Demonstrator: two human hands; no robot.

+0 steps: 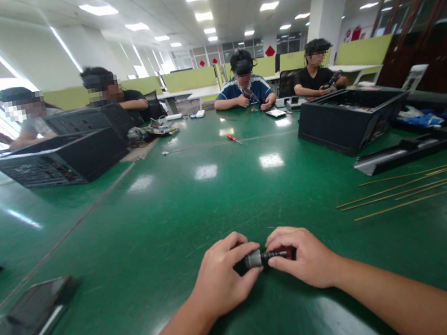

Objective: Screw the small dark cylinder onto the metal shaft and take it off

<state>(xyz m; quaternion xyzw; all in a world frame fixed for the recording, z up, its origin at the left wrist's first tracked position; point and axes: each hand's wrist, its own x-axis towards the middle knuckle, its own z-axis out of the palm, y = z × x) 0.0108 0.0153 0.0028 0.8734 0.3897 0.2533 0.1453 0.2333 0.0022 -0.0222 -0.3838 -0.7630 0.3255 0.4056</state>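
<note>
Low in the middle of the view, my two hands meet over a short black-and-silver cylindrical tool [254, 259] lying lengthwise between them, close to the green table. Its exact kind is not clear. My left hand [227, 272] curls round the silver-grey end, thumb below and fingers above. The fingers of my right hand [301, 257] pinch the dark, reddish-brown end near a ribbed black middle part. Both palms hide part of the tool.
Thin brass-coloured rods [415, 187] lie at right, before a black metal rail [421, 148]. Open black computer cases [345, 124] stand on both sides, one at left [64, 163]. A red-handled screwdriver [233, 139] lies farther off. Several people sit across the green table [162, 212].
</note>
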